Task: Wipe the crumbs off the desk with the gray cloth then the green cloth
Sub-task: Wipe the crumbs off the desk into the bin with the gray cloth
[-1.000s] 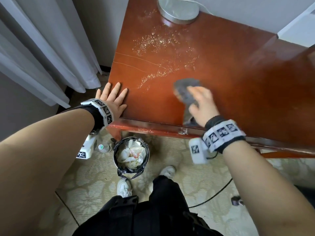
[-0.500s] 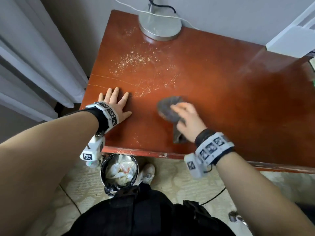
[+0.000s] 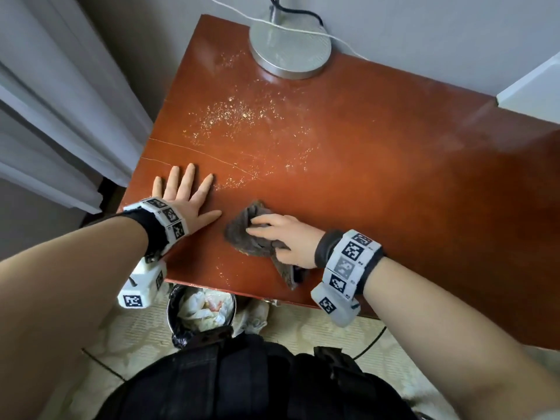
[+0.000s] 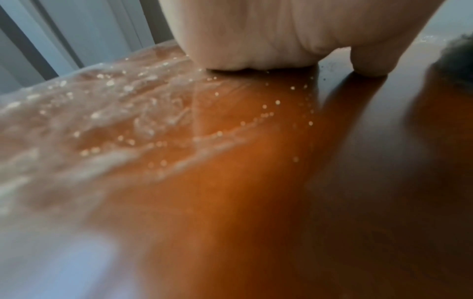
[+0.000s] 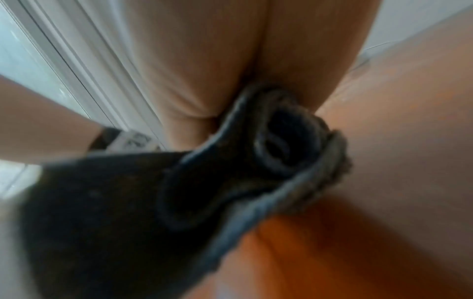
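crumbs (image 3: 233,122) dust the red-brown desk (image 3: 394,177) beside pale curtains (image 3: 60,101)

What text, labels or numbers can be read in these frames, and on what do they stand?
No readable words or numbers.
Left wrist band: black-and-white square code patterns, no letters.
Right wrist band: the same square patterns; tiny print beside them is too small to read.
Gray cloth, desk, lamp base, trash bin: no print visible.

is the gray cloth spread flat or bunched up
Bunched up: the gray cloth lies crumpled in folds under the right hand on the desk.
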